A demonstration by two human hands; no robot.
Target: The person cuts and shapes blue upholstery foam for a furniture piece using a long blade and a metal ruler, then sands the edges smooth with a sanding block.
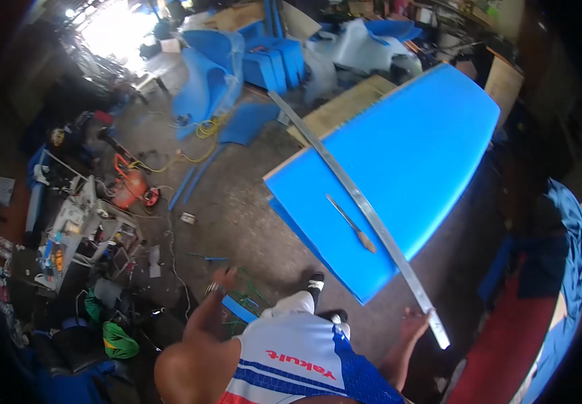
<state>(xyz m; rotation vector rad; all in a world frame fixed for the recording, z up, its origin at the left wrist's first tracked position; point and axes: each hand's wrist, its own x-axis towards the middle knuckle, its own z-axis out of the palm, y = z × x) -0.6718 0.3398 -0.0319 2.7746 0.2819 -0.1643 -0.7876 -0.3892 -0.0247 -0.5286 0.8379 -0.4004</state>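
Observation:
My right hand [415,326] is closed at the near end of a long flat metal bar [355,192]. The bar lies slantwise across a large blue panel [419,148], with both its ends sticking out past the panel's edges. Left of the bar, on the blue surface, rests a thin pointed tool with a wooden handle [366,242]; I cannot make out its exact kind. My left hand [222,277], with a band on the wrist, hangs low over the floor near green strands [250,296] and a blue strip [238,310]. Its fingers are too small and dark to read.
Blue moulded pieces [271,64] stand at the back. An orange machine [129,185] with a yellow cord [207,128] sits on the floor at left, beside cluttered tools and a white frame [79,219]. To the right are a red panel [500,343] and hanging blue cloth [574,236].

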